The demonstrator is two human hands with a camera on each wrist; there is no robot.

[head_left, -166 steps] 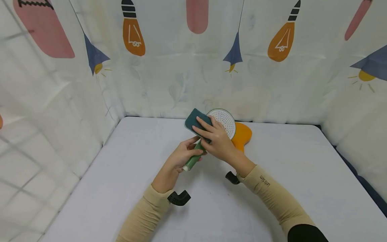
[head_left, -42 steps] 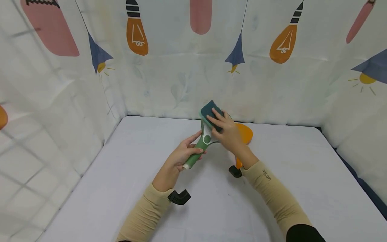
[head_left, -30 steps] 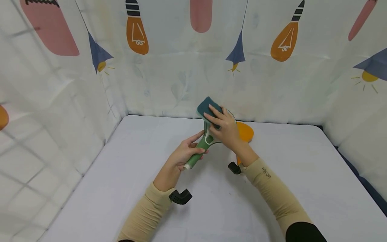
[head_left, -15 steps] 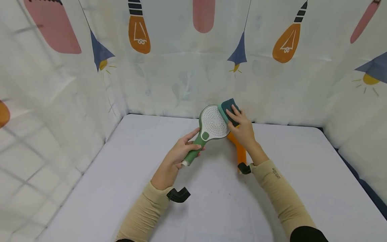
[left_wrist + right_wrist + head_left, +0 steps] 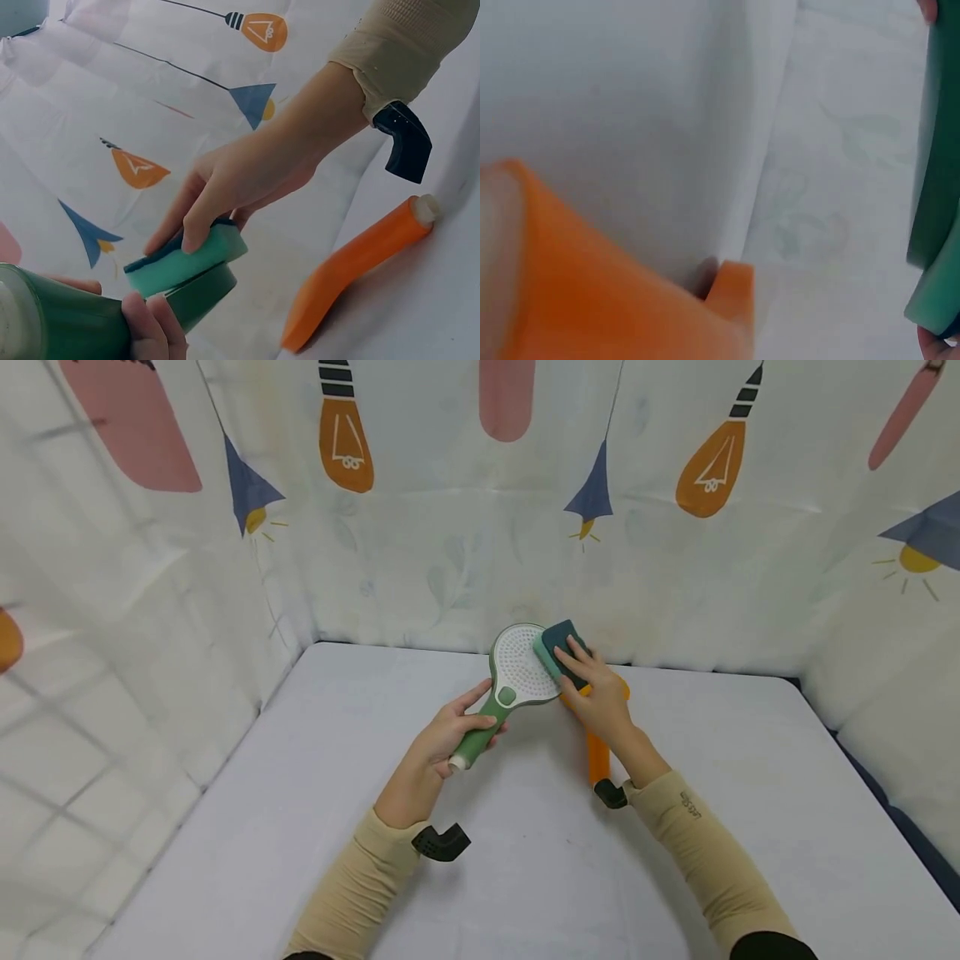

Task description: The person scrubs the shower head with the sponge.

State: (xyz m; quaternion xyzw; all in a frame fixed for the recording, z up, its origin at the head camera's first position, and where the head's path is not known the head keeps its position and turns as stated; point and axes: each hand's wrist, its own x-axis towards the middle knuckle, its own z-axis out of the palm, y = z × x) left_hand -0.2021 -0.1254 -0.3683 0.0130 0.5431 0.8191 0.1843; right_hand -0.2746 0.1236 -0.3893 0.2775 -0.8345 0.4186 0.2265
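My left hand (image 5: pixel 450 732) grips the handle of a green shower head (image 5: pixel 517 664), its white spray face tilted up above the table. The index finger stretches along the handle towards the head. My right hand (image 5: pixel 606 708) holds a sponge (image 5: pixel 558 639), dark teal on top and mint below, against the right side of that face. In the left wrist view the sponge (image 5: pixel 180 268) lies along the shower head's edge, thumb and fingers pinching it. An orange shower head (image 5: pixel 597 756) lies on the table behind my right hand, partly hidden by it; its handle points towards me.
The white table (image 5: pixel 337 860) ends at a pale curtain (image 5: pixel 420 560) printed with lamps and bulbs, close behind the shower heads. Another curtain side (image 5: pixel 90 735) hangs along the left edge. A black wrist camera (image 5: pixel 611 793) sits near the orange handle.
The sponge has moved from the shower head's neck and across its face to the right side, uncovering most of the face, then slid slightly down and left. My left hand keeps its grip.
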